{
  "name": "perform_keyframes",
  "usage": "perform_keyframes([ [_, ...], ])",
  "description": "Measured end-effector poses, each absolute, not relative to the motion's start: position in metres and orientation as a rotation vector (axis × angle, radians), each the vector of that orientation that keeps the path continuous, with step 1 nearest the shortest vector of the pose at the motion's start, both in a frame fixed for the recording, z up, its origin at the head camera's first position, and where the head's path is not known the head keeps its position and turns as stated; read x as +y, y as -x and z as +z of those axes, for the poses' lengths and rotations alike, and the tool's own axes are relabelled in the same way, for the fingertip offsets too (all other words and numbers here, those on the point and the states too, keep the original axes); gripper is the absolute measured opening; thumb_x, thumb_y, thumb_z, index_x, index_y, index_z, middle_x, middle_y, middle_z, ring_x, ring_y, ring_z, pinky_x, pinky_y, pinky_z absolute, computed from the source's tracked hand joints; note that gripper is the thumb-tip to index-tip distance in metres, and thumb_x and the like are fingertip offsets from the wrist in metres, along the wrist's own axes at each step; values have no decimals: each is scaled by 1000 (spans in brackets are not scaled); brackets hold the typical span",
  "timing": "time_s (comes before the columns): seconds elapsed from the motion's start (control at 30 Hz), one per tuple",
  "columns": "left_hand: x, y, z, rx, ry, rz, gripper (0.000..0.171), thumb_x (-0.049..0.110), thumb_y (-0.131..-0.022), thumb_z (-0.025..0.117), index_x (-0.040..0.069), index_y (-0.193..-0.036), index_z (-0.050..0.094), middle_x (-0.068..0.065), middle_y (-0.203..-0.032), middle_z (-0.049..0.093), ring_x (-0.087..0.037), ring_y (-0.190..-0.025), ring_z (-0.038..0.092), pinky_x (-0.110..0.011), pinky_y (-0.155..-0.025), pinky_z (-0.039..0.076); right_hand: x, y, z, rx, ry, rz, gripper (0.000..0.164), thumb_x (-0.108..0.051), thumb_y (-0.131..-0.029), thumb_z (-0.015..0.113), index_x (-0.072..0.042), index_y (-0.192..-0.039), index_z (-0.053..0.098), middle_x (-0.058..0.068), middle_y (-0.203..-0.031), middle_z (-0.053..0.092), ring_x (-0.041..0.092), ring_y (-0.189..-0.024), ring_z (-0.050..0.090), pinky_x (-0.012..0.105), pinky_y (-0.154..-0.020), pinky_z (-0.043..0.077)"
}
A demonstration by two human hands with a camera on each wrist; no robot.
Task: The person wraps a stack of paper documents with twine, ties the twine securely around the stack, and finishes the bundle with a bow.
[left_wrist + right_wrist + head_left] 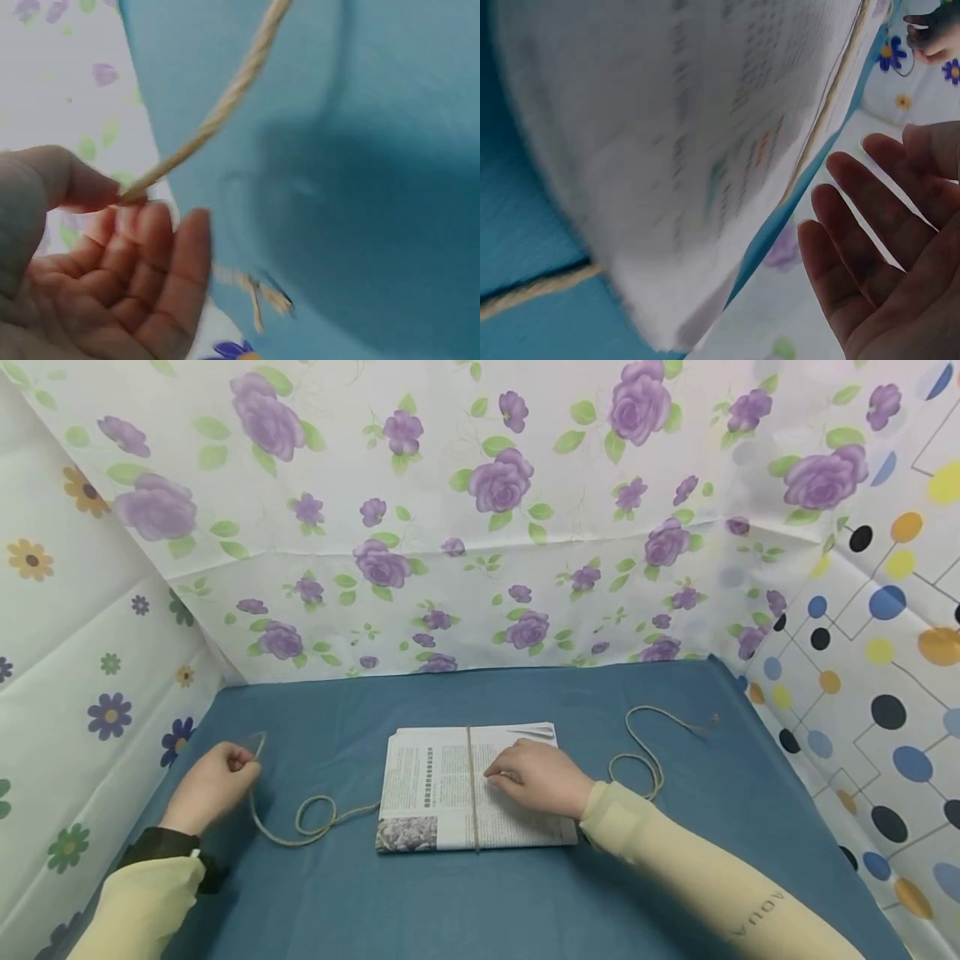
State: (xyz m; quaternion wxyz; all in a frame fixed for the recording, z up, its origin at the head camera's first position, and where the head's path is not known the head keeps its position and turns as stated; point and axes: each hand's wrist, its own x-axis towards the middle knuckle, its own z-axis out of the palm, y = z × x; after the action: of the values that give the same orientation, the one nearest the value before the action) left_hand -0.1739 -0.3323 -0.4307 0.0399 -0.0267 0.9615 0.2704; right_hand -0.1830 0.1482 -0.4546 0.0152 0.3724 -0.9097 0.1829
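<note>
A stack of folded newspapers point(408, 768) lies flat in the middle of the table, with a strand of tan rope point(473, 793) running front to back across its top. To the left, my left hand point(213, 785) pinches the rope's left length point(217, 116) between thumb and fingers, raised above the cloth. A frayed, knotted rope end point(259, 289) hangs below those fingers in the left wrist view. Over the right half of the newspapers is my right hand point(543, 777), fingers loosely bent and holding nothing, beside the strand.
The rope's right length point(652, 760) curls on the blue tablecloth point(345, 910) beyond my right forearm. Floral sheeting point(450, 527) rises behind the table. A flowered sheet point(60, 693) flanks the left side, a dotted one point(885, 635) the right.
</note>
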Motion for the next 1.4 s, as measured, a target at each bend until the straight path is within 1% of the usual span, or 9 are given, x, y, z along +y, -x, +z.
perform_keyframes([
  [0.2,-297,176,-411,3145,-122,986,32,25,-108,53,-1,-123,64,-20,-110,64,-31,-95,60,-44,-74,46,174,190,-452,-2891,-940,806,24,-28,-105,62,-15,-116,79,-4,-112,74,16,-104,68,40,-91,55],
  [0.43,-250,179,-383,3159,-289,1140,31,31,-109,55,6,-124,66,-11,-109,66,-22,-93,60,-35,-74,46,191,197,-445,-2870,-756,989,26,-28,-106,61,-14,-119,77,-2,-110,73,12,-87,65,36,-73,54],
  [0.6,-219,181,-372,3108,-412,1180,27,29,-108,56,9,-122,67,-8,-107,66,-20,-90,59,-42,-78,46,193,200,-441,-2818,-685,1135,24,-27,-107,59,-17,-123,75,-3,-111,72,12,-77,61,37,-64,50],
  [0.8,-181,183,-364,2981,-545,1207,19,22,-107,60,13,-121,67,-4,-110,66,-21,-98,62,-45,-87,50,177,202,-424,-2706,-701,1283,27,-27,-107,59,-19,-131,70,-4,-117,67,11,-82,61,38,-68,52],
  [1.03,-145,183,-366,2864,-733,1216,15,15,-104,63,15,-118,68,1,-110,65,-16,-99,64,-41,-88,52,142,200,-404,-2611,-902,1302,38,-29,-106,61,-20,-142,61,-1,-141,55,7,-84,60,32,-70,53],
  [1.1,-138,183,-367,2847,-780,1215,14,15,-104,63,14,-117,68,1,-108,64,-15,-95,63,-40,-84,53,135,199,-403,-2594,-956,1282,38,-29,-105,62,-18,-142,62,-1,-137,59,5,-84,60,30,-69,53],
  [1.2,-131,183,-370,2841,-842,1197,13,13,-105,62,14,-116,68,1,-109,61,-13,-91,61,-39,-80,52,130,198,-403,-2554,-998,1262,29,-28,-104,64,-16,-130,70,-4,-118,66,4,-81,59,28,-67,51],
  [1.3,-130,184,-373,2851,-905,1152,17,9,-105,60,13,-119,68,-2,-115,58,-14,-96,61,-41,-83,53,131,198,-403,-2504,-993,1263,21,-28,-104,64,-18,-118,76,-9,-100,65,6,-75,55,29,-65,48],
  [1.4,-134,185,-377,2869,-929,1090,23,7,-106,58,11,-126,67,-5,-120,57,-17,-101,61,-42,-87,54,137,199,-400,-2469,-952,1269,18,-28,-104,64,-20,-114,78,-11,-94,62,9,-69,51,30,-61,45],
])
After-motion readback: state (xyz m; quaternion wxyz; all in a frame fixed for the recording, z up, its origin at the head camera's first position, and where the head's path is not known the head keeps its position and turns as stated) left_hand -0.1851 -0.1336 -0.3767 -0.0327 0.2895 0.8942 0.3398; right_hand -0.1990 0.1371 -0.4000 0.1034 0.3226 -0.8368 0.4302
